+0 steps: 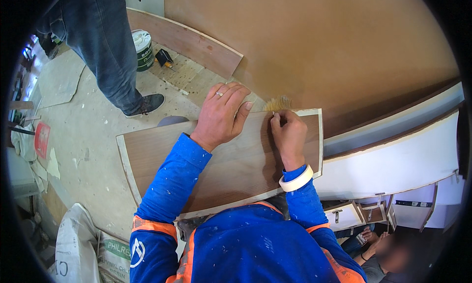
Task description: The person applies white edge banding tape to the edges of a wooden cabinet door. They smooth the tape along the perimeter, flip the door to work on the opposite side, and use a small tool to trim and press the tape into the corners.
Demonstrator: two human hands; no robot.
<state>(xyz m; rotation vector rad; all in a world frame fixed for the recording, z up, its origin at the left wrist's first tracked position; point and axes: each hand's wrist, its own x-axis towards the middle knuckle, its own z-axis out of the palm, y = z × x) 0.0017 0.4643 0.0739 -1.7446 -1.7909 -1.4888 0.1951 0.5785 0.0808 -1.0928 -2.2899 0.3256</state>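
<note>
A brown wood-grain panel [236, 155] lies in front of me, its borders edged with pale masking tape [320, 142]. My left hand [223, 114], with a ring on one finger, is over the far edge. Its fingers are loosely bent, and a gap shows between thumb and forefinger. Near the far right corner my right hand [289, 138] is closed, thumb and forefinger pinching a small pale bit of tape at the edge. Around my right wrist hangs a roll of masking tape [296, 179]. Yellowish bristles [278, 103] show just past the panel's far edge.
A person in jeans [101, 47] stands at the far left. Beyond are a paint bucket [142, 49] and a long board [187, 39]. White curved panels [393, 157] stand at right; another person [378, 253] is at lower right. Sacks [78, 243] lie at lower left.
</note>
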